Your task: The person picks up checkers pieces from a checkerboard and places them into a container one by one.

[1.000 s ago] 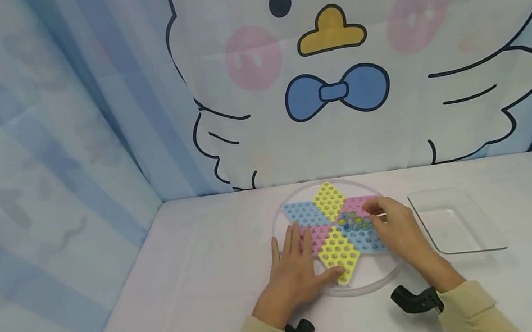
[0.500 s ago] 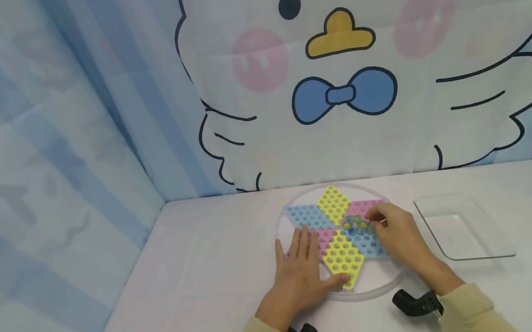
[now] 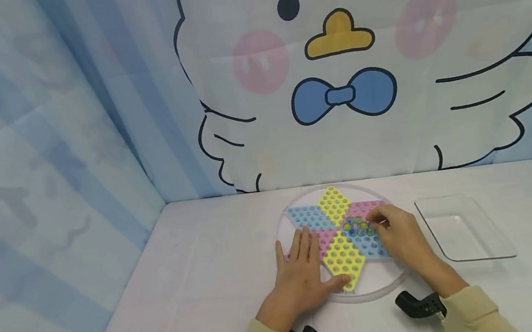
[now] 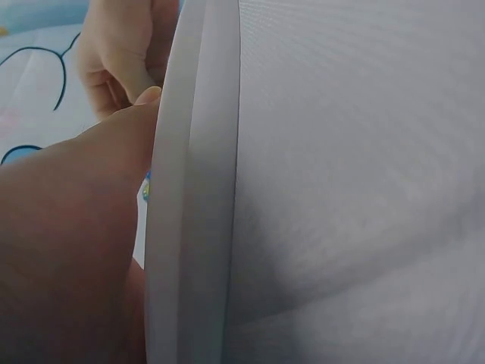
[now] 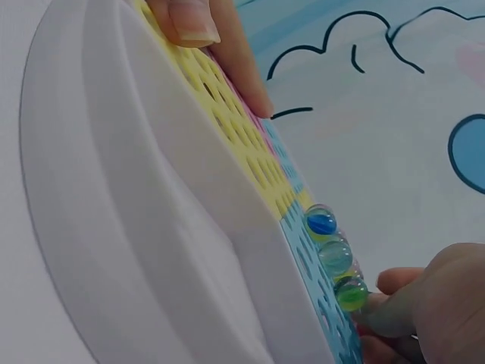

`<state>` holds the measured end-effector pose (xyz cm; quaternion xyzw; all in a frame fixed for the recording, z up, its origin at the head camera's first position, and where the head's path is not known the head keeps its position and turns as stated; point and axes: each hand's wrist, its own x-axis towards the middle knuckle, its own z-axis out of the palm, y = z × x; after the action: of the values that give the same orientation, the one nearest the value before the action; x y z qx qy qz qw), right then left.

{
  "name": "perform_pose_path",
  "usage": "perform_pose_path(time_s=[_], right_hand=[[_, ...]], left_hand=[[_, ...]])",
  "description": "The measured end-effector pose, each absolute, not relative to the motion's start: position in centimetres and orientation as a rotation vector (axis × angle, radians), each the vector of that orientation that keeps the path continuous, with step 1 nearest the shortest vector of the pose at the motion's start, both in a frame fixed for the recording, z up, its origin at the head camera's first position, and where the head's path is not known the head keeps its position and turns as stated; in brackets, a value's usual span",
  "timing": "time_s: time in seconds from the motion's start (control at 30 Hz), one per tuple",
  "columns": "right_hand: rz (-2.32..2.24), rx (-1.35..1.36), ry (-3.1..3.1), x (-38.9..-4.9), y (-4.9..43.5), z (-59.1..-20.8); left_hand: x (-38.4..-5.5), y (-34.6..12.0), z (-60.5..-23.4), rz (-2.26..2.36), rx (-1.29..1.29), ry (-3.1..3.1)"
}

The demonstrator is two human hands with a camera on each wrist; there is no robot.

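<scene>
A round white Chinese checkers board [image 3: 387,288] with a yellow, pink and blue star of holes lies on the table. Several glass marbles [image 3: 356,226] sit in holes right of its centre; in the right wrist view a green marble [image 5: 352,293] is the nearest one to my right fingertips. My left hand [image 3: 298,279] rests on the board's left side, fingers spread over a pink section, thumb on the front yellow one. At the right end of the marble group, my right hand [image 3: 403,236] pinches a marble between thumb and forefinger, mostly hidden by the fingers.
A clear shallow plastic tray [image 3: 504,246] stands on the white table [image 3: 201,288], right of the board. Behind the table hangs a curtain [image 3: 345,146] with a cartoon bird. Black wrist cameras stick out below both hands.
The head view has shifted slightly, so everything sits a little lower. Both hands keep nearly the same places on the board, the right still at the marbles.
</scene>
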<state>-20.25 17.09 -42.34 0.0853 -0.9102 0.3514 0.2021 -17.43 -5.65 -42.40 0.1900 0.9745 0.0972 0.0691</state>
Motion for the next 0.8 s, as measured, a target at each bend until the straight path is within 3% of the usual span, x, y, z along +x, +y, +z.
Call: perform_pose_path(time_s=[0.8], right_hand=[[1.086, 0.211, -2.471, -19.81, 17.16, -41.84]], left_hand=[[-17.26, -5.59, -42.50, 0.308, 0.593, 2.941]])
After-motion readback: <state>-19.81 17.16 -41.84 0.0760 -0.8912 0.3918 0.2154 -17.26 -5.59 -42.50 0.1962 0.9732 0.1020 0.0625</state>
